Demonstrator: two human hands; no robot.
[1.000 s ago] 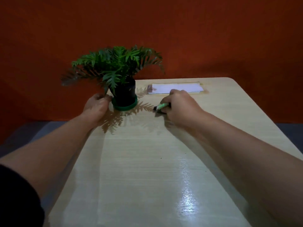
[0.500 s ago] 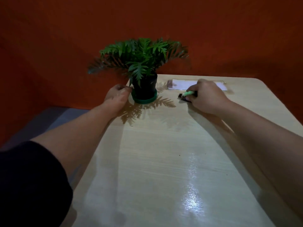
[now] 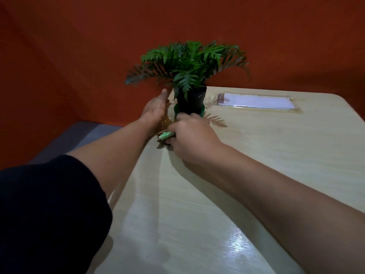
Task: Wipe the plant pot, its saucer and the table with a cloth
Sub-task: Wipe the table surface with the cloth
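A small black plant pot (image 3: 191, 101) stands upright in its green saucer (image 3: 201, 114) near the far left corner of a pale wood-grain table (image 3: 256, 165), fern-like fronds (image 3: 189, 62) spreading above it and throwing leaf shadows on the surface. The person's right hand (image 3: 190, 139) lies on the table just in front of the saucer, fingers curled round a bunched light-green cloth (image 3: 166, 135) whose end pokes out on the thumb side; the fingertips reach the saucer's near rim (whether they actually touch it cannot be told). The left hand (image 3: 156, 108) is raised at the pot's left side, fingers straight and together, its grip apart and holding nothing, fingertips just under the lowest fronds. A dark short sleeve (image 3: 49, 210) covers the left upper arm. Toward the far right corner lies a flat clear plastic sleeve holding white paper (image 3: 256, 101); no writing, label or brand can be read on it or on the pot. The glossy tabletop carries a bright glare patch near its front edge. Behind it rises a plain orange-red wall (image 3: 98, 46), with grey floor (image 3: 87, 135) showing beyond the table's left edge.
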